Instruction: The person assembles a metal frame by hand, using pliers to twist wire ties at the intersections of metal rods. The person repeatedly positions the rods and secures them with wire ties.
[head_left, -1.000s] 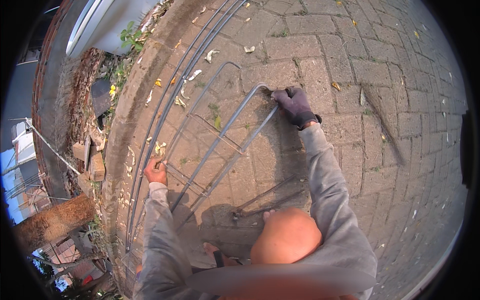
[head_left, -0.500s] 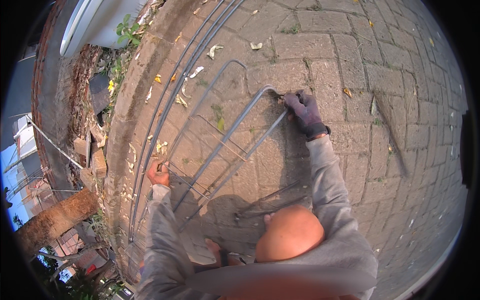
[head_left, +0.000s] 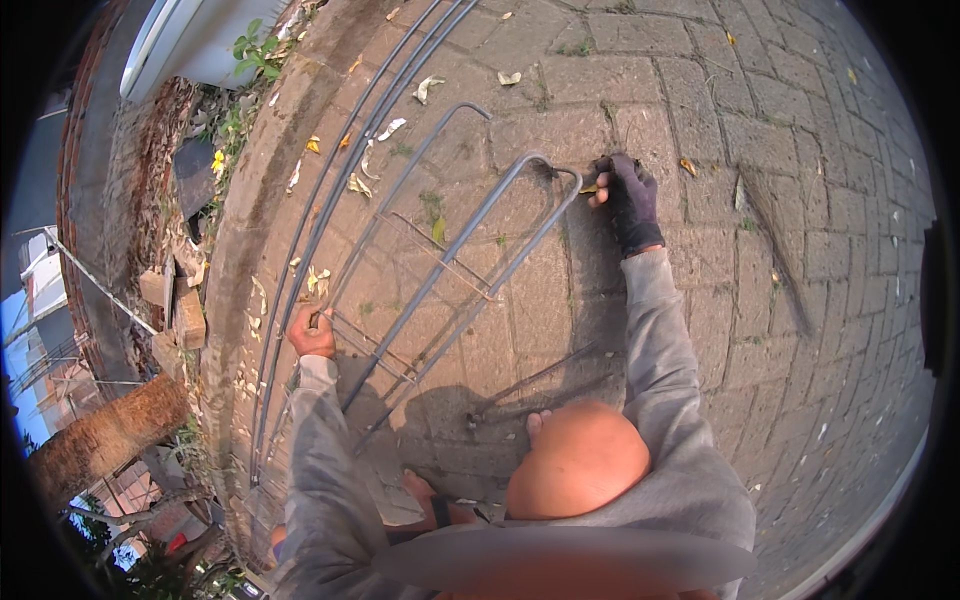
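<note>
Since the earlier frame, the gloved right hand [head_left: 630, 205] had shifted rightward, baring the bent corner of the metal frame [head_left: 458, 246]. Brick paving [head_left: 690, 340] filled most of the view. On it, long metal bars [head_left: 313, 243] curved from top centre toward the lower left, and the metal frame stood slanted at the centre. The right hand was just beside that corner, upper right of centre, fingers curled; what they gripped, I could not tell. The bare left hand [head_left: 312, 333], left of centre, was closed on the frame's left side, near a thin crosspiece [head_left: 372, 346]
</note>
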